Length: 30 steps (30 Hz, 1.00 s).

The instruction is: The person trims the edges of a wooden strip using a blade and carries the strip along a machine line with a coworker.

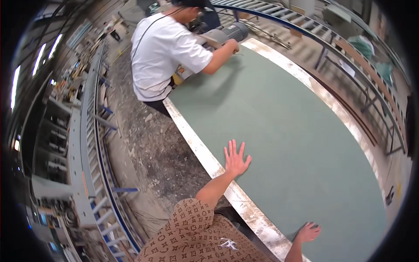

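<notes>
Clock directions are read from the centre of the view, with 12 o'clock at the top. A broad green sheet (pixel 283 122) fills the area around 3 o'clock, lying flat on a long table whose scuffed white rim (pixel 192 135) shows along both long sides; the full support beneath presumably keeps it level. The person's left hand (pixel 236 160), just off centre toward 5 o'clock, rests palm down near the sheet's closer edge, fingers spread wide and holding nothing. The right hand (pixel 308 232), farther out between 4 and 5 o'clock, also lies on the sheet, its fingers extended, slightly apart and empty. Set well apart along one side, the hands probably steady the sheet by pressure rather than by grip. At 11 o'clock a co-worker (pixel 161 52) in a white shirt leans over the far end, one hand (pixel 232 46) beside a grey motor (pixel 235 32); whether its fingers hold anything cannot be told. Roller conveyors flank the table, one (pixel 297 22) curving from 12 to 3 o'clock, another (pixel 94 161) near 9 o'clock; their rollers suggest flat goods are slid, not lifted.
</notes>
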Each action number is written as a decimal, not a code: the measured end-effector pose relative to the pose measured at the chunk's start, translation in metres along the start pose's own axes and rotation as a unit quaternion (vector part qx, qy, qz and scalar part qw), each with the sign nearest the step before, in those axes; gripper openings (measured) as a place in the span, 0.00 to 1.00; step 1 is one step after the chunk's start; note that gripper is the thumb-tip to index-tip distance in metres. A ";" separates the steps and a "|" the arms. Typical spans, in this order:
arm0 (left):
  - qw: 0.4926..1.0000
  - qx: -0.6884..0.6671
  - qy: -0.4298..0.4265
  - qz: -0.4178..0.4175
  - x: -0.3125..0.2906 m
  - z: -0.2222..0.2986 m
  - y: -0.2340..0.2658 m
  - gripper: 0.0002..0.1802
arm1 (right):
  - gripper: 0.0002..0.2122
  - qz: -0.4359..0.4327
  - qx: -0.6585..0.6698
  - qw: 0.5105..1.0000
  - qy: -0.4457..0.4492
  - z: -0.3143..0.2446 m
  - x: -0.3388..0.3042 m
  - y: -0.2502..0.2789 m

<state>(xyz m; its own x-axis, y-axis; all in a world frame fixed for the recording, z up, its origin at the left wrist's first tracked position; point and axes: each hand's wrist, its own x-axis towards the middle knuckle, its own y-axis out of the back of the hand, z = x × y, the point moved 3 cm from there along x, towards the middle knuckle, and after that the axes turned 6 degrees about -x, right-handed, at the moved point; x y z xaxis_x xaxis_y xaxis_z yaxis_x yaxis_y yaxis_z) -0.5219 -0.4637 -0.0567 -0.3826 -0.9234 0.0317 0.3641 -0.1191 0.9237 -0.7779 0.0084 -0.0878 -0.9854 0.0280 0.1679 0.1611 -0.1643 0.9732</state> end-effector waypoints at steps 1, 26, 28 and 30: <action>1.000 0.003 -0.011 -0.008 0.002 0.004 -0.002 0.41 | 0.23 0.023 -0.011 1.000 0.006 0.001 0.004 0.000; 1.000 -0.011 -0.006 -0.009 0.003 0.009 -0.003 0.40 | 0.23 0.050 0.003 0.999 -0.009 0.007 0.007 -0.007; 1.000 -0.014 -0.009 -0.008 0.003 0.009 -0.002 0.40 | 0.23 0.047 0.004 0.999 -0.010 0.008 0.007 -0.010; 1.000 -0.016 -0.006 -0.013 0.003 0.009 -0.001 0.40 | 0.23 0.043 0.004 0.999 -0.010 0.008 0.006 -0.010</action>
<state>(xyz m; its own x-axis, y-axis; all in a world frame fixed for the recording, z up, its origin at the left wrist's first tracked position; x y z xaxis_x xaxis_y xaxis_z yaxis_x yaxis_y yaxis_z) -0.5309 -0.4630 -0.0545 -0.4015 -0.9157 0.0130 0.3803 -0.1538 0.9120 -0.7853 0.0177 -0.0949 -0.9663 0.0346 0.2550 0.2465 -0.1596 0.9559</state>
